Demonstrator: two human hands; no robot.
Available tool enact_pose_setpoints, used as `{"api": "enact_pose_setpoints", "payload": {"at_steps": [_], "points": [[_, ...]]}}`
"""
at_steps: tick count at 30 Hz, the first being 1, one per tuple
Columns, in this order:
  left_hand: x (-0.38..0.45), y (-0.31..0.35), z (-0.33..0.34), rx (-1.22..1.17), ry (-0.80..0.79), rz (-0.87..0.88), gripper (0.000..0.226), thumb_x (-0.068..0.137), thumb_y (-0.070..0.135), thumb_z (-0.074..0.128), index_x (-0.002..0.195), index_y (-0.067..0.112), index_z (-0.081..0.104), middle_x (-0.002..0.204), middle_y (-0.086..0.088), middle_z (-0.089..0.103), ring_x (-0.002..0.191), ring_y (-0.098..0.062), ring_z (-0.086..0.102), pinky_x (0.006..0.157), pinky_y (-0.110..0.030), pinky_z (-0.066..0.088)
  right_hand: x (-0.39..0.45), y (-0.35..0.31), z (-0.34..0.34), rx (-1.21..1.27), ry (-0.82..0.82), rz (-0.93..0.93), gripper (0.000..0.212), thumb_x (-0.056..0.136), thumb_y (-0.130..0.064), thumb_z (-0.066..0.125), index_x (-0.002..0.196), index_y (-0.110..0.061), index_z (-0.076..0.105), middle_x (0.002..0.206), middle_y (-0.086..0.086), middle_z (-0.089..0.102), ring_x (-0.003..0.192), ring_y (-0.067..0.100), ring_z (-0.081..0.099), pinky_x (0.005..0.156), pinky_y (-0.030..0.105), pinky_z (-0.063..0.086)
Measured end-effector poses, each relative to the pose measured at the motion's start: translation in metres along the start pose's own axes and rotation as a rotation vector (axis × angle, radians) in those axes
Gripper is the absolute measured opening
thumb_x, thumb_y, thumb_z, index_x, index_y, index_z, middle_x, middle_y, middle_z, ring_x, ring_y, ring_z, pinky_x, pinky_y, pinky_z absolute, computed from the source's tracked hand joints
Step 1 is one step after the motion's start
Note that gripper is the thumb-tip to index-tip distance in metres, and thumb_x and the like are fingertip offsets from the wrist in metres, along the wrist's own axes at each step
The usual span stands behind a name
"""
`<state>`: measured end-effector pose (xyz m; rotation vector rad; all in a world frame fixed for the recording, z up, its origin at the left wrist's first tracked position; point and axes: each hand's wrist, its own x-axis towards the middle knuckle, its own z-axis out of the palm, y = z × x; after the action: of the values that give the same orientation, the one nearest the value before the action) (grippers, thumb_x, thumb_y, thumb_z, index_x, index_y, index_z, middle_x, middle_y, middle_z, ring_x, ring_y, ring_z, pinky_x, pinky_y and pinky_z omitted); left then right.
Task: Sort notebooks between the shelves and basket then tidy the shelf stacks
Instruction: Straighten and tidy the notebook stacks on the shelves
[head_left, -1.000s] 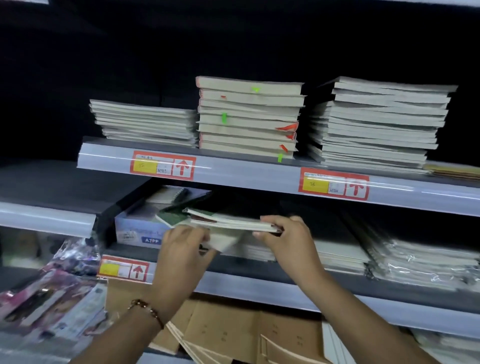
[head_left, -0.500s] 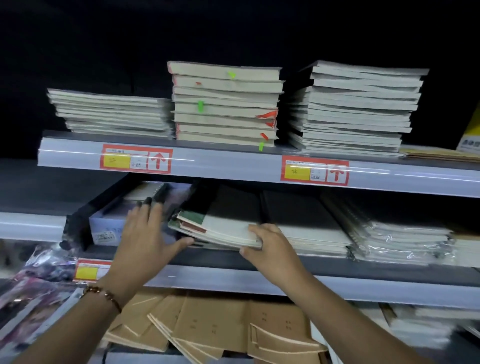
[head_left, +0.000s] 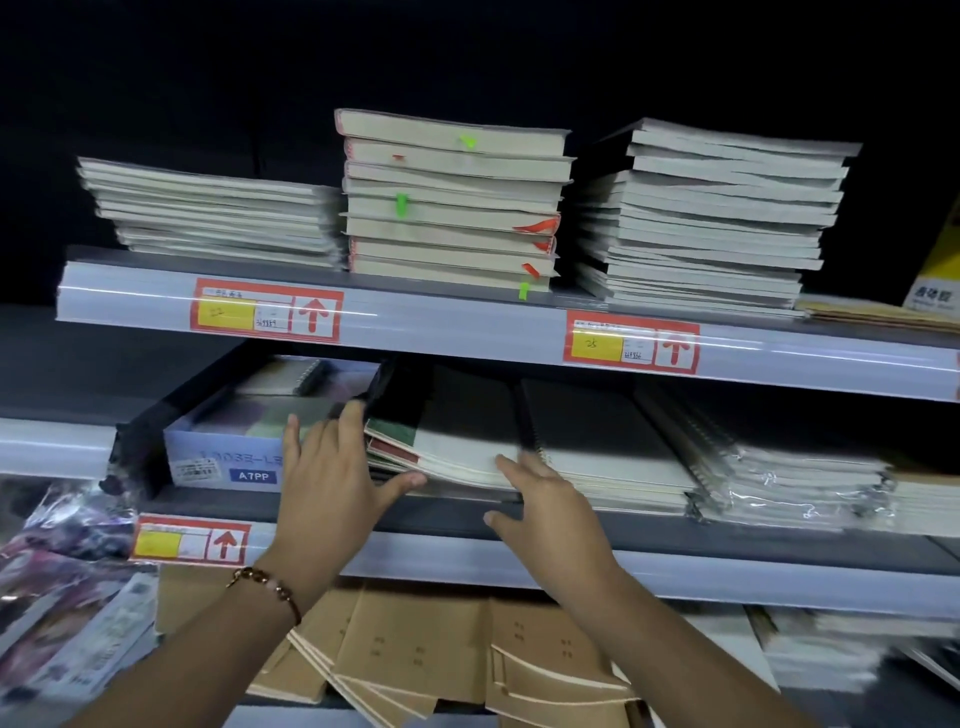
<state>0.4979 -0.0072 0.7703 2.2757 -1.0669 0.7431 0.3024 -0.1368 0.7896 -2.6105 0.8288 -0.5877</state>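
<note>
A small stack of notebooks with green and red spine corners lies on the middle shelf. My left hand rests flat against the stack's left end, fingers spread, thumb under its front corner. My right hand presses its fingertips on the stack's front edge, holding nothing. On the top shelf stand three notebook stacks: a low left stack, a thick middle stack with coloured tabs, and a right stack.
A blue-white box marked A7PP sits left of my left hand. Black spiral notebooks and wrapped spiral pads fill the middle shelf to the right. Brown kraft notebooks lie on the shelf below. Glossy packets lie at the lower left.
The notebooks that both hands held above the middle shelf now lie on it. Both hands have let go and now press flat against the stack's left end and front edge.
</note>
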Motion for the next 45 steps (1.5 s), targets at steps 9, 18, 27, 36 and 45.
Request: {"api": "enact_pose_setpoints", "payload": {"at_steps": [9, 18, 27, 36, 45], "points": [[0.026, -0.027, -0.007, 0.117, -0.109, 0.24, 0.078, 0.072, 0.082, 0.043, 0.121, 0.024, 0.064, 0.091, -0.008, 0.06, 0.089, -0.032, 0.053, 0.084, -0.046, 0.043, 0.041, 0.03, -0.021, -0.264, 0.036, -0.226, 0.047, 0.085, -0.041, 0.073, 0.128, -0.029, 0.063, 0.114, -0.009, 0.065, 0.105, 0.016, 0.05, 0.086, 0.026, 0.042], [0.033, -0.022, -0.012, 0.138, -0.228, 0.171, 0.068, 0.072, 0.071, 0.071, 0.114, 0.018, 0.064, 0.098, -0.016, 0.065, 0.092, -0.039, 0.06, 0.079, -0.044, 0.045, 0.053, 0.023, -0.014, -0.226, 0.03, -0.151, 0.047, 0.083, -0.043, 0.074, 0.127, -0.029, 0.063, 0.107, -0.006, 0.063, 0.105, 0.018, 0.056, 0.083, 0.029, 0.044], [0.035, -0.021, -0.011, 0.023, -0.17, 0.144, 0.05, 0.08, 0.053, 0.072, 0.105, 0.01, 0.068, 0.086, -0.018, 0.066, 0.086, -0.041, 0.062, 0.072, -0.043, 0.045, 0.008, 0.024, 0.017, 0.662, 0.116, 0.331, 0.033, 0.085, -0.021, 0.073, 0.115, -0.024, 0.061, 0.1, -0.007, 0.063, 0.096, 0.012, 0.064, 0.078, 0.018, 0.045], [0.016, -0.017, 0.006, 0.095, 0.025, 0.224, 0.063, 0.088, 0.062, 0.044, 0.12, 0.01, 0.06, 0.105, -0.022, 0.054, 0.093, -0.04, 0.051, 0.086, -0.051, 0.042, -0.009, -0.006, 0.023, 0.41, 0.036, 0.232, 0.077, 0.094, -0.027, 0.057, 0.158, -0.025, 0.014, 0.152, -0.006, 0.034, 0.097, 0.0, 0.044, 0.083, 0.016, 0.036], [0.018, -0.017, 0.016, 0.1, -0.048, 0.292, 0.057, 0.085, 0.057, 0.065, 0.124, 0.016, 0.06, 0.101, -0.015, 0.053, 0.09, -0.037, 0.052, 0.083, -0.048, 0.045, 0.001, -0.02, 0.034, 0.541, 0.157, 0.268, 0.071, 0.092, -0.033, 0.057, 0.155, -0.027, 0.025, 0.144, -0.003, 0.049, 0.074, -0.01, 0.057, 0.063, 0.004, 0.04]]}}
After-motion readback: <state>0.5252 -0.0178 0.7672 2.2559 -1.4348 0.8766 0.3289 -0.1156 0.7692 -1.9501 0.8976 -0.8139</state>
